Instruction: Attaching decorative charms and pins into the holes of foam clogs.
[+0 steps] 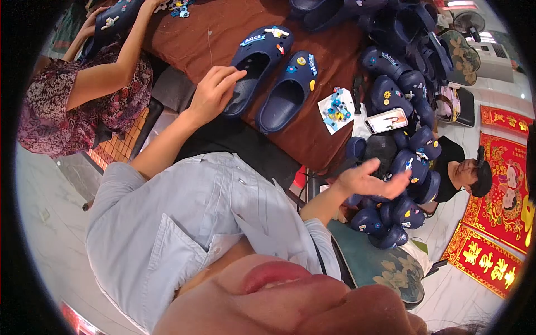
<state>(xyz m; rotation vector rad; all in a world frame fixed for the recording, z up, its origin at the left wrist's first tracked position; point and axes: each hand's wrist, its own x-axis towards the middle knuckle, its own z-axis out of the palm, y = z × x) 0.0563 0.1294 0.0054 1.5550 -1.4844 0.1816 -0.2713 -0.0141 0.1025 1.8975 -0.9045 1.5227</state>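
Two navy clogs lie side by side on a brown cloth-covered table (206, 39), each set with small coloured charms. My left hand (215, 92) grips the heel rim of the left clog (258, 61); the right clog (290, 89) lies untouched beside it. My right hand (371, 181) is held out flat, palm up and empty, over a pile of several navy clogs (402, 206) stacked beside the table. A clear packet of coloured charms (336, 109) and a phone (386, 120) lie on the table near the pile.
A person in floral clothes (78, 95) sits at the left, holding another navy clog (114, 19). Someone in a black shirt (463, 167) sits low at the right by red and gold mats (502, 223). More clogs (402, 33) heap up at the table's far right. A floral cushion (385, 268) lies below the pile.
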